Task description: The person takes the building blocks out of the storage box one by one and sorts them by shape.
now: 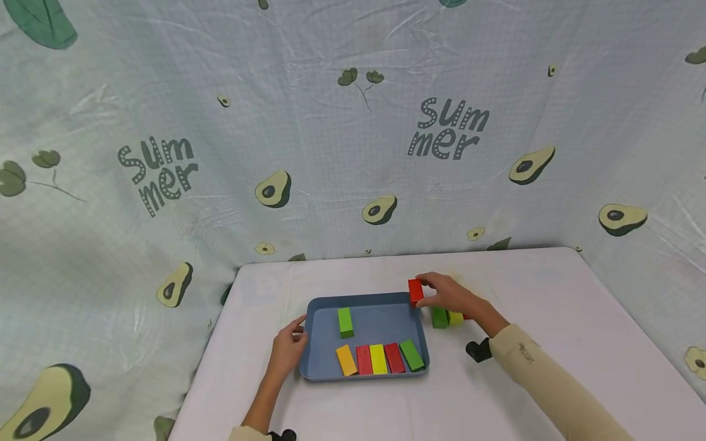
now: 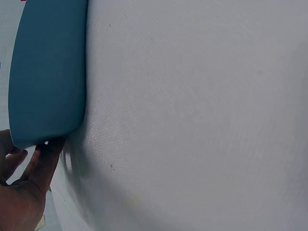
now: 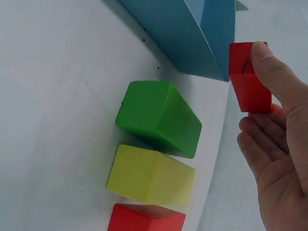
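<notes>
My right hand (image 1: 449,295) pinches a red block (image 1: 415,292) between thumb and fingers, at the far right corner of the blue-grey tray (image 1: 380,320). In the right wrist view the thumb presses on one end of this red block (image 3: 249,79), beside the tray's wall (image 3: 192,48). My left hand (image 1: 289,346) touches the tray's left side; in the left wrist view its fingertips meet the tray's outer wall (image 2: 48,72). Inside the tray a green block (image 1: 345,323) lies near the back left. An orange block (image 1: 347,360) and several red, yellow and green blocks (image 1: 377,359) form a row along the front.
Right of the tray, on the table (image 1: 496,392), a green block (image 3: 154,115), a yellow block (image 3: 149,175) and a red block (image 3: 147,219) sit in a line, partly under my right arm. A patterned cloth (image 1: 331,135) hangs behind and beside the table.
</notes>
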Available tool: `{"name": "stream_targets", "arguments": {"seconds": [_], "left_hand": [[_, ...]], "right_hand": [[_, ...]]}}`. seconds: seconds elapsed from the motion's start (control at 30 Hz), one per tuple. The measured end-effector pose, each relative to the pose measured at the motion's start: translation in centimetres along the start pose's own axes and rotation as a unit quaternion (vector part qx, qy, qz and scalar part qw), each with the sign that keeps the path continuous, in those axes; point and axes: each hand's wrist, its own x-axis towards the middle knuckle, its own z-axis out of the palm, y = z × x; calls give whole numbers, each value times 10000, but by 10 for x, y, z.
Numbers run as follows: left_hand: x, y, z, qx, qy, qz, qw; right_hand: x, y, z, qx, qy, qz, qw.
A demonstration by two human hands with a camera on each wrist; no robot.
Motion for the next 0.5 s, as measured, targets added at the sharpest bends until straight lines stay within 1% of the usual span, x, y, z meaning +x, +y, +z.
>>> {"name": "stream_targets", "arguments": {"seconds": [0.2,0.5], "left_hand": [[0,1,-1,15,-11,-33,10000],[0,5,-1,23,-39,-20,10000]], "right_hand": [[-2,2,-5,83,6,80,9999],[-8,8,-14,8,56,151,9999]]}}
